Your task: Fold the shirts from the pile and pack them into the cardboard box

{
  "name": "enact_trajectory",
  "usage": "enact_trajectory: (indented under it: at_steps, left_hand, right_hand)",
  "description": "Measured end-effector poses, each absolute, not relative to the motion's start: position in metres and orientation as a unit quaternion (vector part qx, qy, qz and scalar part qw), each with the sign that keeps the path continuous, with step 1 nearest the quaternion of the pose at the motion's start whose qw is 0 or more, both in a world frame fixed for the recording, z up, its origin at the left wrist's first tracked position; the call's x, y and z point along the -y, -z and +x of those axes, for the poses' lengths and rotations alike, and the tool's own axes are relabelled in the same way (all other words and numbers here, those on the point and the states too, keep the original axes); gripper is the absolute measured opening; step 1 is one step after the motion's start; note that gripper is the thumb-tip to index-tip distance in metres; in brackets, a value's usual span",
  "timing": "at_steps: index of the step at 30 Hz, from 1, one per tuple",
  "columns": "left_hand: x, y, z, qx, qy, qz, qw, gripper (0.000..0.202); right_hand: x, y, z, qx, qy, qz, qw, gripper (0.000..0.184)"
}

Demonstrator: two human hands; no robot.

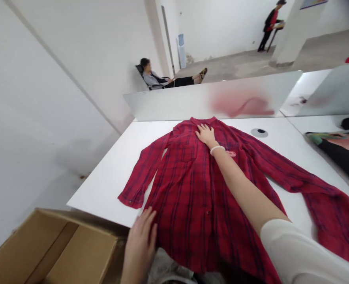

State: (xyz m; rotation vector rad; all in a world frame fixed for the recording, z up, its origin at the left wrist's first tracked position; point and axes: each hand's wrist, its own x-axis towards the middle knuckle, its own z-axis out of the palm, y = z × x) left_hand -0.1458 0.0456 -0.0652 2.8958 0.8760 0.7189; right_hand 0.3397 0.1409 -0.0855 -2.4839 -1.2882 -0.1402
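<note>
Desk [112, 169]: white, and I see it lying under the whole shirt, bare on both sides of it
Shirt [192, 189]: red plaid and long-sleeved, spread front up; the collar is at the far end and the hem hangs over the near edge, with both sleeves angled outward
Cardboard box [59, 252]: open, down off the shirt's near-left corner, below the level the shirt lies on
Partition panel [168, 103]: pale, standing just beyond the shirt's collar
Dark garment [343, 154]: black with coloured parts, well off past the shirt's right sleeve
Seated person [159, 79]: leaning back in a chair, far beyond the shirt's collar
Left hand [140, 240]: I have it released, palm down and fingers together, flat on the shirt's left edge near the hem
Right hand [205, 135]: released, fingers spread, pressing flat on the shirt just below the collar and gripping nothing
Grommet [259, 133]: round, just right of the shirt's collar
Bracelet [216, 148]: white, on the right wrist over the shirt's chest
</note>
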Motion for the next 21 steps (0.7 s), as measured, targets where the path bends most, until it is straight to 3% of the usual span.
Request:
enact_trajectory:
  at_steps: [3,9,16,21]
  left_hand:
    - [-0.078,0.068,-0.177,-0.382,-0.244,0.890,0.044,0.037]
    - [-0.120,0.070,-0.169,-0.432,-0.207,0.875,0.065,0.053]
    - [-0.143,0.061,-0.158,-0.502,-0.239,0.827,0.081,0.022]
    - [-0.186,0.022,-0.168,-0.547,-0.333,0.755,0.142,0.042]
  right_hand:
    - [-0.144,0.087,0.344,0.452,-0.002,-0.880,0.145,0.059]
    - [-0.138,0.067,0.322,0.442,-0.035,-0.892,0.090,0.067]
    - [-0.069,0.036,0.229,0.604,0.016,-0.792,0.086,0.063]
    - [0.014,0.060,0.189,0.669,0.002,-0.733,0.123,0.068]
